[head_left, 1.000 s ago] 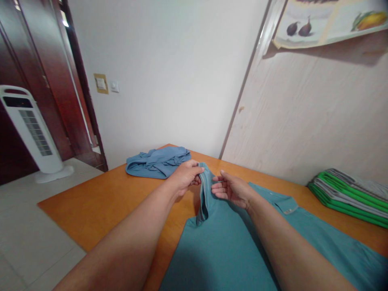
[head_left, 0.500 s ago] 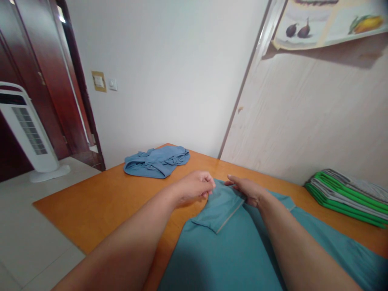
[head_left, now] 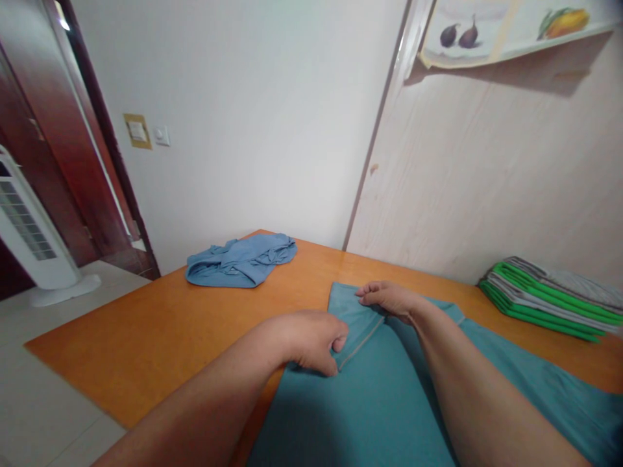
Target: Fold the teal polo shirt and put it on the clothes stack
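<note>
A teal T-shirt (head_left: 370, 402) lies spread on the wooden table, running from the front edge toward the right. One of its short sleeves is folded over onto the body, with a pale seam along its hem. My left hand (head_left: 316, 340) is curled at the sleeve's left side near the hem corner, thumb and bent fingers on the cloth. Higher on the same sleeve, my right hand (head_left: 387, 298) pinches the fabric between thumb and fingers. Part of the shirt is hidden under my right forearm.
A crumpled blue garment (head_left: 243, 259) lies at the far corner of the orange-brown table (head_left: 160, 337). Folded green and grey cloths (head_left: 549, 298) are stacked at the right, by the wall. A white tower fan (head_left: 34, 233) stands on the floor at the left.
My left hand has moved down and toward me, from the sleeve's upper edge to near its hem corner. My right hand's fingers have closed on the sleeve, which lies flatter. The view has shifted slightly right.
</note>
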`<act>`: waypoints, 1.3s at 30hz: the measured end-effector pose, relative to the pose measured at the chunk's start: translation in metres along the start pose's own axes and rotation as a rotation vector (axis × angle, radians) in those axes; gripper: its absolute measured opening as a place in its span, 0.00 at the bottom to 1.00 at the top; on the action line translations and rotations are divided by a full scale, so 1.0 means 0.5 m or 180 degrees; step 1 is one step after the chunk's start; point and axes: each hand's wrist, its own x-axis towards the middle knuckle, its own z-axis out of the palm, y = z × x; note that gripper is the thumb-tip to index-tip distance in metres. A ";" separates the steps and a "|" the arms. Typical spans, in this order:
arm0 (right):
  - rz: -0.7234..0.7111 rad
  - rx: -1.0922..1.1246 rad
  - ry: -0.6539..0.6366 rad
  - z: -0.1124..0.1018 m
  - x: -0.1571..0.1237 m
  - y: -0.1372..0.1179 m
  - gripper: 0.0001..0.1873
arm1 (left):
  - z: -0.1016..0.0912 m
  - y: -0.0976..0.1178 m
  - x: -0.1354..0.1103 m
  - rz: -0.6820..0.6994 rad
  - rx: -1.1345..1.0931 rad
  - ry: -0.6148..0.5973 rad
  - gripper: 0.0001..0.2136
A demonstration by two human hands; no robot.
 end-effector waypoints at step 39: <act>-0.0312 0.0485 0.0389 0.084 -0.006 -0.064 0.09 | -0.028 -0.008 0.002 -0.0266 -0.0276 -0.0617 0.07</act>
